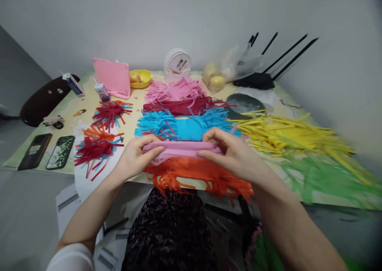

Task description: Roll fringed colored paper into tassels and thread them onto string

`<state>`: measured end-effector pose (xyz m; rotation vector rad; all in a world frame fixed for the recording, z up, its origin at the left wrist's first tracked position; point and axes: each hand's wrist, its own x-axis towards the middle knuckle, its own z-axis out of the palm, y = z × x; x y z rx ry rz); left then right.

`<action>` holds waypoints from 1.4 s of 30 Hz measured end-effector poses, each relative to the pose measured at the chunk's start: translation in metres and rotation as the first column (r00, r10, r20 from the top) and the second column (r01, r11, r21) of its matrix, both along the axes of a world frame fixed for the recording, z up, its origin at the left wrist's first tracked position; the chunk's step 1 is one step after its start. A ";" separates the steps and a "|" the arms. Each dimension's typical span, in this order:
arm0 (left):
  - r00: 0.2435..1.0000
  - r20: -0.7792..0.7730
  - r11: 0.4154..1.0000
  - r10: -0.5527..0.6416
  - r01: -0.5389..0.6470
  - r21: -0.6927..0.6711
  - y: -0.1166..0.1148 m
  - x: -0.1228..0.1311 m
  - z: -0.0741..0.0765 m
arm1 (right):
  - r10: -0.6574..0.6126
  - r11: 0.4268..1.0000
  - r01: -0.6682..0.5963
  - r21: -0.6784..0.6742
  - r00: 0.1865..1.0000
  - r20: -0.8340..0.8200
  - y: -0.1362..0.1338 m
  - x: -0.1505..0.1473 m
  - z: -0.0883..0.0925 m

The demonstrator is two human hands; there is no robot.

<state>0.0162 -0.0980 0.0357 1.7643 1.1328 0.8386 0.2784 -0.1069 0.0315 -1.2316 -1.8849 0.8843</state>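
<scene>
A folded pink paper sheet (182, 149) is held level just above the table's near edge. My left hand (135, 157) pinches its left end, thumb on top. Gripping the right end is my right hand (231, 153), with fingers curled over the fold. Directly below lies orange fringed paper (197, 177), hanging over the table edge. Behind the hands lie blue fringed paper (188, 127), dark red fringed paper (182, 106) and pink fringed paper (176, 90).
Yellow strips (286, 135) and green strips (322, 175) cover the right side. Red-orange paper pompoms (97, 145) and two phones (47, 151) lie left. At the back stand a pink tablet case (112, 78), a yellow bowl (140, 78), a fruit bag (215, 80) and a dark pan (244, 104).
</scene>
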 end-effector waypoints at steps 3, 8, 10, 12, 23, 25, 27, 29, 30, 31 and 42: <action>1.000 -0.004 1.000 -0.005 0.005 0.022 0.000 0.001 -0.002 | 0.042 0.995 -0.046 -0.093 0.998 -0.050 -0.001 -0.001 0.000; 0.977 0.214 0.994 0.004 0.020 -0.108 -0.001 0.001 -0.011 | -0.003 0.991 -0.032 -0.129 0.964 -0.268 -0.004 -0.005 -0.008; 0.965 0.261 0.991 -0.006 0.040 -0.128 0.000 0.000 -0.015 | -0.029 0.992 -0.012 -0.124 0.946 -0.322 -0.004 -0.006 -0.012; 0.952 0.305 0.990 -0.012 0.054 -0.131 0.000 -0.002 -0.019 | -0.023 0.994 -0.015 -0.104 0.933 -0.358 -0.004 -0.006 -0.014; 0.922 0.365 0.985 -0.126 0.160 -0.066 0.002 -0.004 -0.022 | 0.107 0.994 -0.102 0.031 0.952 -0.287 -0.006 -0.003 -0.017; 0.957 0.265 0.993 -0.118 0.122 0.002 0.000 -0.002 -0.019 | 0.091 0.996 -0.084 0.041 0.963 -0.254 -0.007 -0.004 -0.018; 0.992 0.125 0.997 -0.031 0.023 0.070 -0.003 0.002 -0.016 | 0.050 0.997 -0.038 0.064 0.979 -0.198 -0.008 -0.007 -0.017; 0.998 0.031 0.986 0.063 -0.067 0.150 -0.005 0.004 -0.015 | -0.026 0.994 0.039 0.106 0.992 -0.121 -0.010 -0.010 -0.017; 0.996 0.004 0.979 0.084 -0.083 0.185 -0.006 0.005 -0.014 | -0.062 0.989 0.072 0.130 0.995 -0.079 -0.012 -0.012 -0.016; 0.996 -0.016 0.973 0.087 -0.081 0.217 -0.006 0.005 -0.014 | -0.090 0.984 0.095 0.152 0.995 -0.039 -0.013 -0.013 -0.016; 0.959 0.278 0.992 -0.055 0.085 -0.097 -0.004 0.007 -0.019 | -0.131 0.990 0.102 -0.102 0.928 -0.348 -0.015 -0.017 -0.020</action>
